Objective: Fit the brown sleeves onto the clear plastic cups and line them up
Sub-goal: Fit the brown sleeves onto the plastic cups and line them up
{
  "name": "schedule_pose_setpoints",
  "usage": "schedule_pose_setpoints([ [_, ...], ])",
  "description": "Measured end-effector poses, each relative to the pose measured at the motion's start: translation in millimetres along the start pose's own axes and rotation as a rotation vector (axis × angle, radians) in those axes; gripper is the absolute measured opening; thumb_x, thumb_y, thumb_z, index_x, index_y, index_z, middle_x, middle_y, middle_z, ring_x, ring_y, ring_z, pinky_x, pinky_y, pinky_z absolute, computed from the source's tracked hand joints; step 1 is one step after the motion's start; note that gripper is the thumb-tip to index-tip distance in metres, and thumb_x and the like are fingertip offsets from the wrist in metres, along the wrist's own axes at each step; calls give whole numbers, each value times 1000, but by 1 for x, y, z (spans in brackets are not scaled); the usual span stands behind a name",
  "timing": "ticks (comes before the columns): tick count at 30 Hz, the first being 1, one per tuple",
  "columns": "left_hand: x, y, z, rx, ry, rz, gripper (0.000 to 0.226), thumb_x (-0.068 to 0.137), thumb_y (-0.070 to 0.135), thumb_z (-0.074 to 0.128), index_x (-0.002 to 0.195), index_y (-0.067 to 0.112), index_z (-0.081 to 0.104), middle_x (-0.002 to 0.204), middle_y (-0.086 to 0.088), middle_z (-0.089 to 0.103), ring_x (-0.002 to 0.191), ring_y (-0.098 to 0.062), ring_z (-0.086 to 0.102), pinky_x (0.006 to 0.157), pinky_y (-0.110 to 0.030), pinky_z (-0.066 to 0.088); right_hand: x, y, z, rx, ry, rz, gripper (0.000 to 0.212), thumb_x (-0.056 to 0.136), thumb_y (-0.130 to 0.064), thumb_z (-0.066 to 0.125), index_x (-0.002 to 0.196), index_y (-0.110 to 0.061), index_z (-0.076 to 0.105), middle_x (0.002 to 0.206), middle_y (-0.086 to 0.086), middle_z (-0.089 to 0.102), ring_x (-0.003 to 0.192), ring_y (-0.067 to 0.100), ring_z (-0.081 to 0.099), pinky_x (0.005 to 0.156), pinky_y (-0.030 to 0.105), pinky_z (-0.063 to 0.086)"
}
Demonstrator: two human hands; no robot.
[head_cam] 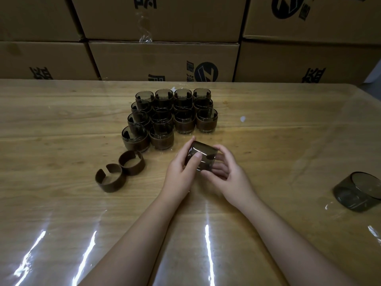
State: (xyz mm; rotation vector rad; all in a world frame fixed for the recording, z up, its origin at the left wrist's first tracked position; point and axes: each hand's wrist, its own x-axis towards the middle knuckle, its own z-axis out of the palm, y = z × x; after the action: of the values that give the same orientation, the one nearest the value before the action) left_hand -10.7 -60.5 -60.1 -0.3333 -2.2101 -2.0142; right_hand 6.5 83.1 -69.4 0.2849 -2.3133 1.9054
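Head view of a wooden table [61, 124] under a clear plastic cover. Both hands hold one smoke-tinted clear cup [203, 154] just above the table's middle, tilted on its side and bare of any sleeve. The left hand [181, 172] grips it from the left, thumb laid across the cup's near wall and a fingertip reaching over its far rim. The right hand [228, 172] cradles it from the right and beneath, fingers curled under the base.

Toward the far edge, just beyond the hands, stands a block of sleeved cups [171, 116] in four close rows, each upright and wearing a brown band around its lower half; neighbouring cups touch or nearly touch.

Left of the hands, two loose brown sleeves lie on the table as open C-shaped rings: the nearer sleeve [110, 180] and the farther sleeve [132, 165], touching one another, the latter just beside the front-left sleeved cup.

Near the right edge, well apart from the rest, a spare bare cup [356, 191] lies tipped on its side.

Stacked cardboard cartons [165, 58] with dark printed marks stand behind the far edge.
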Motion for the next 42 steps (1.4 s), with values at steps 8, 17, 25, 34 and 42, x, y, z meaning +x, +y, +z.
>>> schedule_pose_setpoints([
  [8,-6,2,3,-27,-68,45,54,86,34,57,137,25,44,125,24,56,120,8,51,95,-10,39,6,4,1,84,179,53,52,82,-9,72,113,-40,44,106,-7,61,84,-2,66,78,15,50],
  [17,-2,-1,2,-11,-34,26,37,86,32,56,122,40,51,115,35,58,116,16,49,93,-4,36,2,-2,-3,197,158,43,55,86,-6,67,127,-31,40,115,-6,63,95,3,66,82,16,49],
  [25,0,-1,2,-50,15,31,54,82,30,54,133,11,51,109,20,61,96,18,56,80,-2,40,-3,-4,0,-26,-25,-47,62,82,-10,73,122,-45,41,119,-6,60,100,8,65,90,20,50],
  [34,-6,10,0,36,-1,151,28,79,43,56,106,35,58,114,-5,58,104,-8,57,91,-19,42,-3,-3,7,-228,17,-25,61,75,-56,53,128,-28,40,85,-13,57,72,-1,58,67,14,46],
  [42,-3,7,0,-27,73,140,20,82,36,55,100,27,59,97,16,63,90,0,60,80,-14,46,1,-5,16,4,-34,95,52,67,-69,52,110,-40,47,79,-7,60,65,3,56,64,24,47],
])
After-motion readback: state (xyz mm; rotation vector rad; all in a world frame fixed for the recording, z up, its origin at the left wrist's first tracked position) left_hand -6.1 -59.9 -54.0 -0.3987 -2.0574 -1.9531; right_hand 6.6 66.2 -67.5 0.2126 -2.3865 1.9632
